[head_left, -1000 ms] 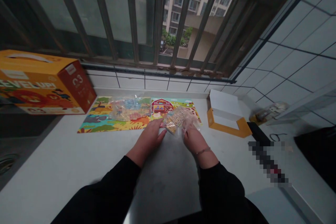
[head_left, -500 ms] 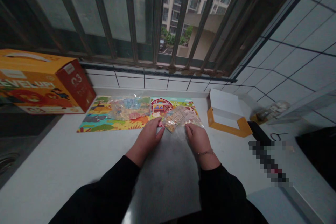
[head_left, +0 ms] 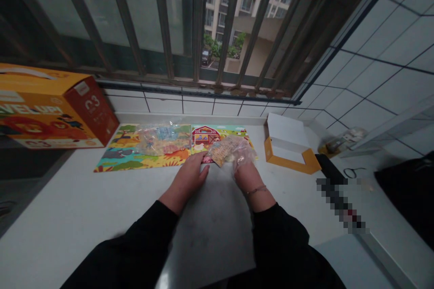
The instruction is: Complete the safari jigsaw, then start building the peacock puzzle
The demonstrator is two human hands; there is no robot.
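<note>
The right hand's (head_left: 244,169) grip is closed on the clear bag (head_left: 224,150) of tan pieces, over the mat's (head_left: 118,154) right part. The left hand's (head_left: 192,171) fingertips meet a pink item (head_left: 207,159); whether they grip it, I cannot tell. Another bag (head_left: 162,139) lies on the mat's left part. On the tabletop (head_left: 210,230), an open box (head_left: 285,161) sits right, a carton (head_left: 61,108) far left.

My right hand (head_left: 244,172) is at the crumpled end of a clear bag (head_left: 230,150) of tan pieces over the barn picture sheet (head_left: 205,134); my left hand (head_left: 190,176) touches something pink beside it. An open yellow-and-white box (head_left: 288,149) sits to the right on the desk (head_left: 111,207).
</note>
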